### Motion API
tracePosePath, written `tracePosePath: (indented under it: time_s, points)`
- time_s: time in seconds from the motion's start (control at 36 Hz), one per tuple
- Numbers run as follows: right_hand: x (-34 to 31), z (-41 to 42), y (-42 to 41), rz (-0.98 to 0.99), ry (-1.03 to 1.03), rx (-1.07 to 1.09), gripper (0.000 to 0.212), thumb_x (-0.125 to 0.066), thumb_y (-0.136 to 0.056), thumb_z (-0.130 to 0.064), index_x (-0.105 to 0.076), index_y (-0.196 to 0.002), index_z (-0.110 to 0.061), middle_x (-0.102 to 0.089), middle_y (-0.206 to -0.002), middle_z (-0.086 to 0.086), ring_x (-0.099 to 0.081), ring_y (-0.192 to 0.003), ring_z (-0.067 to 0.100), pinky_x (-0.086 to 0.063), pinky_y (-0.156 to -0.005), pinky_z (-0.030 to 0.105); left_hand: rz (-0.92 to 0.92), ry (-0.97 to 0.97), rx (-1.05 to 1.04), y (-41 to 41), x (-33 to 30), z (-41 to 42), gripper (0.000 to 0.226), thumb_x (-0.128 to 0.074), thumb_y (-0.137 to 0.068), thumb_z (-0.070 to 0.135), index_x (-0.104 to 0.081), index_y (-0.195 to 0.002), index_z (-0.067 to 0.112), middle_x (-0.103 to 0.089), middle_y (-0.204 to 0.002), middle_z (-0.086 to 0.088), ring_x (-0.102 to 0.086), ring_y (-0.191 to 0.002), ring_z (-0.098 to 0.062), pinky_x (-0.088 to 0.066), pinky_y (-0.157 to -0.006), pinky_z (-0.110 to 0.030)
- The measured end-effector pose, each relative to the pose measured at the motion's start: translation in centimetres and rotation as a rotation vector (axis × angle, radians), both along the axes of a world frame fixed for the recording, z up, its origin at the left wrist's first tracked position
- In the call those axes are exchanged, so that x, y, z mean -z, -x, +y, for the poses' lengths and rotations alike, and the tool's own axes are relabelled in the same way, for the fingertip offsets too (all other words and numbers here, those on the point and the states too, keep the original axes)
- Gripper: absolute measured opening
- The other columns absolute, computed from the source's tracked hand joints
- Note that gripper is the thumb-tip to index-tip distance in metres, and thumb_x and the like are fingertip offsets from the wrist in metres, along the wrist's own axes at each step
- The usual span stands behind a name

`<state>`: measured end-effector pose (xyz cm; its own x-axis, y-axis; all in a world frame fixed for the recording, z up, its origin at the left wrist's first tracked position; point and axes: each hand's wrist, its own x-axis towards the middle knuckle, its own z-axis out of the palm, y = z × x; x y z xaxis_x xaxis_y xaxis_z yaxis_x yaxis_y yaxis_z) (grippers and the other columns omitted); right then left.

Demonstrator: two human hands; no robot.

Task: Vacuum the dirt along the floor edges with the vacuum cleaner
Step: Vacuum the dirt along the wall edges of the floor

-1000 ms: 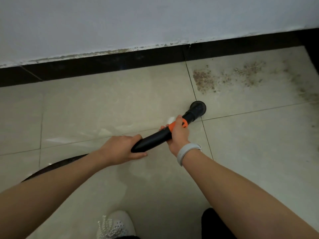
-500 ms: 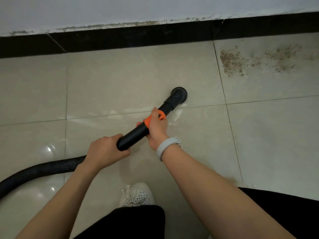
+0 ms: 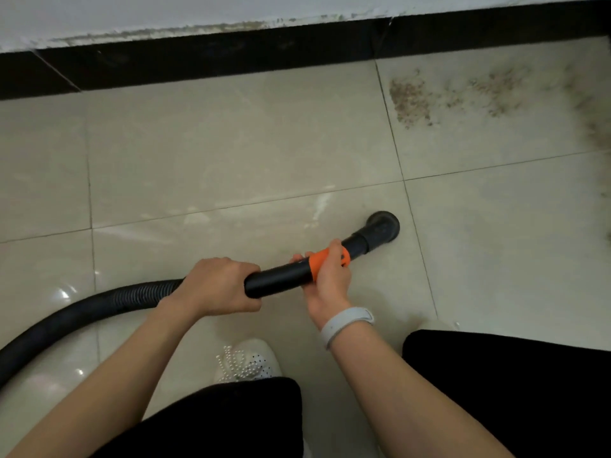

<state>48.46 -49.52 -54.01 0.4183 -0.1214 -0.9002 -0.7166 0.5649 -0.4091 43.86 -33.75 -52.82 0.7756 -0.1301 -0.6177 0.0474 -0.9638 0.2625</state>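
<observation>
A black vacuum wand (image 3: 281, 276) with an orange collar lies low over the beige tiles. Its round nozzle (image 3: 383, 226) rests on the floor near a tile joint. My left hand (image 3: 218, 285) grips the wand's rear end where the ribbed hose (image 3: 99, 305) begins. My right hand (image 3: 329, 276) is wrapped around the orange collar. Brown dirt (image 3: 411, 100) is scattered on the tile at the upper right, close to the black skirting (image 3: 215, 57), well beyond the nozzle.
A white wall runs above the skirting. More dirt (image 3: 591, 110) spreads down the right edge. My white shoe (image 3: 248, 360) and black trouser legs (image 3: 512, 375) fill the bottom. The hose trails off to the left edge.
The nozzle has moved back from the wall and to the right across the tile, now resting just below the tile joint. Both hands kept their grip on the wand.
</observation>
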Motion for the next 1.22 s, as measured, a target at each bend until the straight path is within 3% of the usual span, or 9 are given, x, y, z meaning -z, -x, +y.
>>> tracePosePath:
  time_s: [0.14, 0.25, 0.36, 0.53, 0.64, 0.72, 0.89, 1.03, 1.22]
  points:
    - [0.0, -1.9, 0.6, 0.013, 0.038, 0.178, 0.021, -0.05, -0.099, -0.028, -0.044, -0.089, -0.01, -0.045, -0.071, 0.011, -0.053, -0.061, 0.026, -0.056, -0.071, 0.042, 0.003, 0.014, 0.172, -2.3, 0.3, -1.4, 0.029, -0.062, -0.075, 0.049, -0.06, -0.098, 0.032, -0.053, -0.077, 0.012, -0.05, -0.072, -0.013, -0.036, -0.063, -0.026]
    - [0.1, -1.3, -1.1, -0.002, 0.081, 0.191, 0.02, -0.05, -0.098, -0.027, -0.046, -0.094, -0.008, -0.047, -0.071, 0.011, -0.055, -0.06, 0.026, -0.057, -0.062, 0.036, -0.023, 0.005, 0.127, -3.8, 0.2, -1.1, 0.024, -0.062, -0.075, 0.048, -0.057, -0.091, 0.031, -0.053, -0.075, 0.011, -0.054, -0.076, -0.017, -0.037, -0.065, -0.028]
    - [-0.1, 0.9, -4.1, -0.037, 0.039, 0.075, 0.024, -0.053, -0.097, -0.028, -0.044, -0.083, -0.01, -0.045, -0.067, 0.009, -0.053, -0.06, 0.024, -0.056, -0.062, 0.038, -0.072, 0.009, -0.04, -4.0, 0.2, 0.5, 0.019, -0.062, -0.074, 0.047, -0.053, -0.083, 0.034, -0.058, -0.074, 0.009, -0.057, -0.076, -0.018, -0.041, -0.065, -0.028]
    - [0.2, 6.0, -4.1, -0.043, -0.011, -0.202, 0.024, -0.055, -0.097, -0.031, -0.046, -0.093, -0.008, -0.049, -0.068, 0.007, -0.057, -0.044, 0.017, -0.059, -0.075, 0.043, -0.058, -0.023, -0.291, -0.7, 0.1, 4.1, 0.018, -0.066, -0.075, 0.045, -0.056, -0.085, 0.033, -0.061, -0.073, 0.008, -0.058, -0.072, -0.018, -0.038, -0.06, -0.028]
    - [0.6, 10.2, -2.8, -0.053, -0.037, -0.398, 0.038, -0.057, -0.094, -0.036, -0.048, -0.115, -0.006, -0.055, -0.083, 0.011, -0.061, -0.043, 0.017, -0.059, -0.066, 0.037, -0.025, -0.01, -0.48, 2.9, 0.0, 6.5, 0.017, -0.068, -0.075, 0.04, -0.059, -0.085, 0.03, -0.064, -0.072, 0.005, -0.06, -0.07, -0.019, -0.04, -0.059, -0.028]
    - [0.3, 12.3, -1.5, -0.044, -0.053, -0.494, 0.039, -0.057, -0.094, -0.036, -0.048, -0.117, -0.005, -0.055, -0.094, 0.015, -0.063, -0.049, 0.022, -0.056, -0.051, 0.029, -0.019, -0.001, -0.601, 5.6, -0.2, 7.4, 0.017, -0.069, -0.075, 0.038, -0.061, -0.088, 0.028, -0.063, -0.07, 0.004, -0.06, -0.067, -0.018, -0.046, -0.061, -0.029]
    - [0.4, 12.5, 1.4, -0.028, -0.058, -0.61, 0.036, -0.055, -0.096, -0.035, -0.047, -0.115, -0.006, -0.053, -0.09, 0.014, -0.061, -0.052, 0.022, -0.054, -0.05, 0.028, 0.022, 0.01, -0.672, 9.3, -0.3, 6.8, 0.018, -0.068, -0.075, 0.038, -0.06, -0.088, 0.029, -0.062, -0.07, 0.006, -0.06, -0.068, -0.018, -0.043, -0.06, -0.028]
    - [0.6, 13.1, 2.0, -0.033, -0.059, -0.679, 0.045, -0.054, -0.096, -0.037, -0.043, -0.124, -0.005, -0.053, -0.095, 0.014, -0.062, -0.052, 0.022, -0.054, -0.05, 0.028, -0.002, -0.002, -0.715, 10.4, -0.5, 6.5, 0.019, -0.069, -0.075, 0.038, -0.059, -0.089, 0.03, -0.061, -0.071, 0.006, -0.06, -0.07, -0.019, -0.039, -0.058, -0.028]
    - [0.3, 11.5, -2.7, -0.069, -0.057, -0.537, 0.028, -0.057, -0.095, -0.033, -0.047, -0.099, -0.008, -0.05, -0.087, 0.013, -0.059, -0.056, 0.024, -0.056, -0.059, 0.034, -0.039, 0.008, -0.605, 4.9, -0.5, 6.2, 0.02, -0.065, -0.075, 0.042, -0.059, -0.091, 0.031, -0.061, -0.075, 0.008, -0.058, -0.073, -0.018, -0.038, -0.06, -0.028]
